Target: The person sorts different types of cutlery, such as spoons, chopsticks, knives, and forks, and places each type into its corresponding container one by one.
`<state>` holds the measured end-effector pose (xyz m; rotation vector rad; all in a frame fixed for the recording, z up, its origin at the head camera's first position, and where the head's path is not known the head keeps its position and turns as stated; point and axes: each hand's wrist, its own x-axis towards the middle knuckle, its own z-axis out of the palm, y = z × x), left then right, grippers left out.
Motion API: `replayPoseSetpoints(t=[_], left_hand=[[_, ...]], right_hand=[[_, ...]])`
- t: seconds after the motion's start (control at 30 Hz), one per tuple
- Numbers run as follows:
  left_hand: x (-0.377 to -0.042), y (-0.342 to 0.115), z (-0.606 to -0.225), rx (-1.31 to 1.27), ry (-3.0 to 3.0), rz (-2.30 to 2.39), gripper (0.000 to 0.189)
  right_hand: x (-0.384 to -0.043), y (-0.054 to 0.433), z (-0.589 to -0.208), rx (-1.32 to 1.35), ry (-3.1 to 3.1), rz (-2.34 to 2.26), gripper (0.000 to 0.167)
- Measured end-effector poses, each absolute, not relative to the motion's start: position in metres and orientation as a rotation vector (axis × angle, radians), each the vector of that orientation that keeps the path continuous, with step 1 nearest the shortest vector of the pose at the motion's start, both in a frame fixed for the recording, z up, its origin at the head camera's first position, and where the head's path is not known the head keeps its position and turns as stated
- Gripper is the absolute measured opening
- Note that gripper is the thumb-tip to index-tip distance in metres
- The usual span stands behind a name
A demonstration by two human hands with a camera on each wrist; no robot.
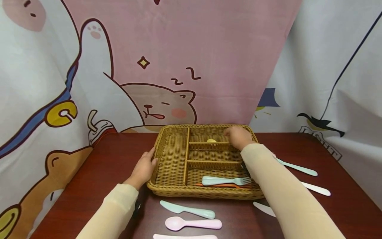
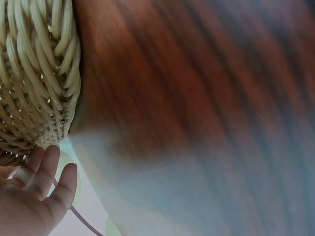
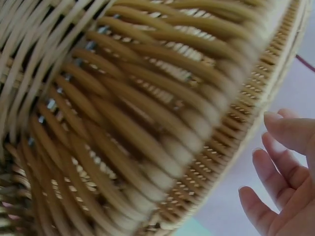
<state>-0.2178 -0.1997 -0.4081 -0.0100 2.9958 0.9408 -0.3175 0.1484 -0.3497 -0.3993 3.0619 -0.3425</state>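
A woven wicker cutlery basket (image 1: 171, 159) with wooden dividers sits on the table. My left hand (image 1: 143, 170) touches its left side, the fingers extended along the outer wall and the thumb near the rim. Over the back right compartment is my right hand (image 1: 238, 137); in the right wrist view its fingers are loosely bent and apart, with nothing between them. A yellow piece (image 1: 212, 142) shows at the back divider, its lower part hidden. The front compartment holds a mint fork (image 1: 226, 181), with orange cutlery (image 1: 221, 185) partly hidden beside it.
In front of the basket lie a mint knife (image 1: 188, 210), a pink spoon (image 1: 194, 223) and a pale pink handle (image 1: 185, 236) cut by the frame edge. Right of it, partly behind the right sleeve, are a white blade (image 1: 264, 209), a white handle (image 1: 316, 189) and a mint handle (image 1: 299, 167).
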Motion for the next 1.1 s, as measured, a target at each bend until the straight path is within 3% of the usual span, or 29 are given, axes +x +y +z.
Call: replayPoseSetpoints(t=[0.27,0.67,1.1], left_hand=[[-0.219,-0.199,-0.408,-0.021,2.986,0.949,0.058],[-0.218,-0.199,-0.408,-0.045,2.968,0.966,0.057],[-0.219,-0.199,-0.409,-0.046,2.970,0.980,0.058]], right_hand=[[-0.305,0.144,-0.332,-0.535,3.071,-0.529,0.028],[-0.269,0.132,-0.307,-0.610,3.001,-0.900,0.035],[-0.215,0.117,-0.316,-0.810,2.987,-1.145,0.033]])
